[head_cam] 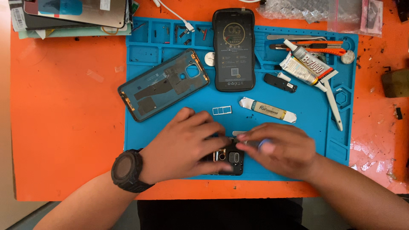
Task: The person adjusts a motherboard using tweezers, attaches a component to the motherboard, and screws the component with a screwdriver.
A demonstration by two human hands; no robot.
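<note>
Nearest me, my left hand, with a black watch on its wrist, lies over the left part of an opened phone at the near edge of the blue mat. Its fingers curl around the phone, thumb along the near side, holding it down. My right hand comes in from the right, its fingertips pinched together on the phone's far right corner; whether they hold a small tool I cannot tell, since that part is blurred. The phone's camera end shows between the two hands.

Just beyond the fingers lie a small white card tray and a flat white pry tool. Farther left, a removed back cover lies tilted, inside up. Farther still, an upright black phone rests on the mat, with a glue tube to its right. The mat sits on an orange table.
</note>
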